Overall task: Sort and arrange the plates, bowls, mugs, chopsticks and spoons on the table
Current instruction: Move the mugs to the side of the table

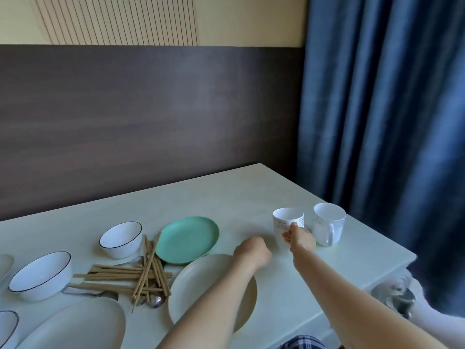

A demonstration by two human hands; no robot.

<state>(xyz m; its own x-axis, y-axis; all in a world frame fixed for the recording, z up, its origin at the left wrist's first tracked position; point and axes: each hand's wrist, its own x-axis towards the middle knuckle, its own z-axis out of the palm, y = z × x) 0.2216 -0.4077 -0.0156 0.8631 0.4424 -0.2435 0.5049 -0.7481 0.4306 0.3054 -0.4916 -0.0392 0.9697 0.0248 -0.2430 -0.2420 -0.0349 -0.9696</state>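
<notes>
Right hand: I am reaching my right hand (300, 239) out to the near side of the left mug (288, 221), my fingers curling round its lower wall and holding it.
Left hand: my left hand (253, 251) is hovering in a loose fist over the table (226, 195), gripping nothing; its forearm is crossing over the beige plate (198, 283).
Left mug: it is standing upright toward the table's right end, white with faint print on its wall.
Right mug: the second white mug (328, 222) is standing upright just beside the first, its handle turning toward me.
Green plate: the mint green plate (187, 239) is lying flat left of my left hand, its near edge meeting the beige plate; I cannot tell which rim is overlapping.
Chopsticks: the wooden chopsticks (141, 275) are lying in a crossed heap between the bowls and the plates, one stick leaning against the green plate's rim.
Spoons: metal spoons (156, 301) are peeking out from under the heap, mostly hidden.
Bowls: a small white bowl with a dark rim (120, 239) is sitting behind the heap, and a larger matching bowl (41, 275) is sitting to the left. Another rimmed bowl (7, 326) is showing partly at the lower left edge.
Large plate: a big pale plate (83, 326) is lying at the near left, cut off by the frame.
Surroundings: a blue curtain (390, 109) is hanging to the right of the table.
</notes>
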